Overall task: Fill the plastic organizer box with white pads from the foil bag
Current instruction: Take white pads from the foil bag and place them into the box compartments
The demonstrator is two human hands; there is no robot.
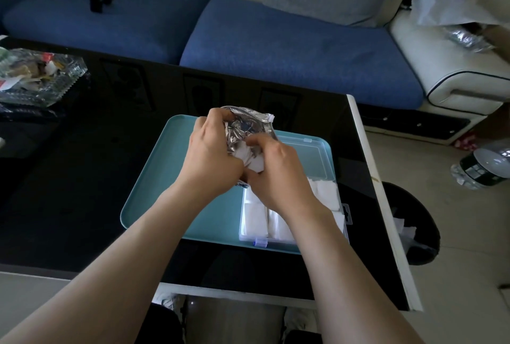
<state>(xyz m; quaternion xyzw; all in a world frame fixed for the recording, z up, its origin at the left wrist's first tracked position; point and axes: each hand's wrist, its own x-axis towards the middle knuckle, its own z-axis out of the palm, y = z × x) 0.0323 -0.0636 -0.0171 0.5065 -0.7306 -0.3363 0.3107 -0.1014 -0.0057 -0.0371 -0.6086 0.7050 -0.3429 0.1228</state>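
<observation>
- Centrally, left hand (209, 155): fingers curled round the crinkled foil bag (245, 126), which it held up off the tray from the bag's left side.
- Right hand (278, 175): just beside the left hand and touching it near the thumbs. Its fingers were bent in at the bag's open mouth and closed on a clump of white pads (252, 160).
- Foil bag: silver, creased, lodged between the two hands. Its sealed end pointed away from the person, beyond the fingertips.
- White pads: they showed at the bag's mouth, between both thumbs, partly inside the foil.
- Plastic organizer box (245, 236): clear, lying directly under the right hand and wrist. A blue latch (260, 242) sat on its near wall.
- Box lid (309, 155): it lay open and flat, beyond and to the right of the right hand.
- Packed pads (254, 214): white stacks in the box compartments, below the right hand. How many compartments held them could not be told, as the wrist covered part of the box.
- Teal tray (160, 191): it lay beneath both hands and carried the box at its right side.
- Desk (69, 178): glossy black top with a white edge, under the tray.
- Glass dish (41, 78): it held scraps, well apart to the far left of the left hand.
- Blue sofa (276, 48): past the desk, beyond both hands.
- Water bottle (485, 169): on the floor, well to the right of the right hand.
</observation>
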